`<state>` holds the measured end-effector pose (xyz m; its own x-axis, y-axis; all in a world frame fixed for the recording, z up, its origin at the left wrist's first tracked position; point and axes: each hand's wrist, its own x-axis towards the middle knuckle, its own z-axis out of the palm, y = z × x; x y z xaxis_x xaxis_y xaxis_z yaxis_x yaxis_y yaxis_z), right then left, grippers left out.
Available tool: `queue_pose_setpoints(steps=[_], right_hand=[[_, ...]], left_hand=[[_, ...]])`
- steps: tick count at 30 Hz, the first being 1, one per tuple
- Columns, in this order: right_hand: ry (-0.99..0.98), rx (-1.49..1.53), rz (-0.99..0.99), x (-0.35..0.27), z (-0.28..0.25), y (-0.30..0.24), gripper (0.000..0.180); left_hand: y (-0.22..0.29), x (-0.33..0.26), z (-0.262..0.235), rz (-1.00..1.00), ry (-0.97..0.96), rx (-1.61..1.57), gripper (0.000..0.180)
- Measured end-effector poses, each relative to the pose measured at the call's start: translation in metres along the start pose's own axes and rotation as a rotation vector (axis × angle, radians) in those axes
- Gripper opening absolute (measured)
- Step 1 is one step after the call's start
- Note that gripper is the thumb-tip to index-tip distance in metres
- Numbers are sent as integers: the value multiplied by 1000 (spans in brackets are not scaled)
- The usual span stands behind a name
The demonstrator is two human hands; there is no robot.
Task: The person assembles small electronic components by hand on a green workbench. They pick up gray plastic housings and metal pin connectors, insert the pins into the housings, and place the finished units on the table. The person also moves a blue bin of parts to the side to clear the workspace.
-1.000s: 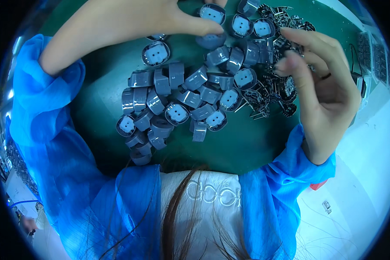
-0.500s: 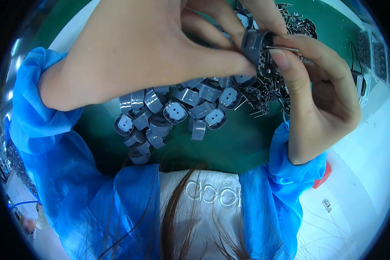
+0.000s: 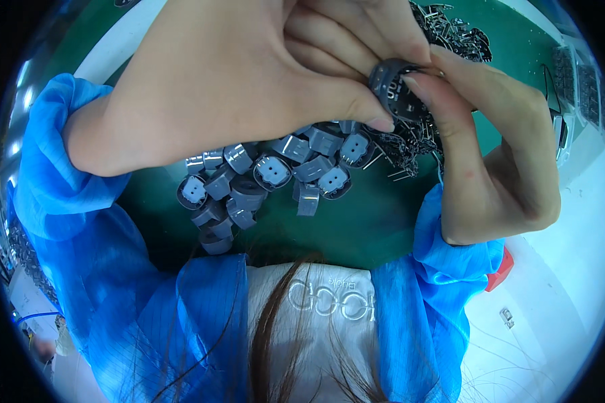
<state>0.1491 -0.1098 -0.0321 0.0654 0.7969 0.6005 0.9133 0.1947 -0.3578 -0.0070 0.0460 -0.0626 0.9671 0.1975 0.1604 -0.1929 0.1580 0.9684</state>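
left hand (image 3: 249, 80) cut off above, held part (image 3: 396, 91) perhaps half-hidden

Both hands are raised close beneath the camera and meet at the upper middle of the view. The left hand (image 3: 249, 74) comes in from the left, its back turned toward the camera, knuckles bent and fingers (image 3: 356, 111) curled inward, the thumb tip pressed forward to the meeting point. The right hand (image 3: 497, 161) rises from the lower right, wrist bent, its thumb stretched up and left so that its tip meets the left fingers in a shared pinch. The right hand's other fingers seem folded behind, though they are mostly hidden. Both forearms wear loose blue sleeves gathered at the wrists.
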Motion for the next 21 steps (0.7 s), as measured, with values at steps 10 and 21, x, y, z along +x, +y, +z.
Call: queue_pose_setpoints(steps=[10, 21], right_hand=[[-21, -61, -174, 3, 6, 3, 37], [-193, 759, 402, -10, 11, 4, 35]], left_hand=[[16, 9, -10, -293, -63, -195, 28], [22, 11, -5, -9, 107, 352, 19]])
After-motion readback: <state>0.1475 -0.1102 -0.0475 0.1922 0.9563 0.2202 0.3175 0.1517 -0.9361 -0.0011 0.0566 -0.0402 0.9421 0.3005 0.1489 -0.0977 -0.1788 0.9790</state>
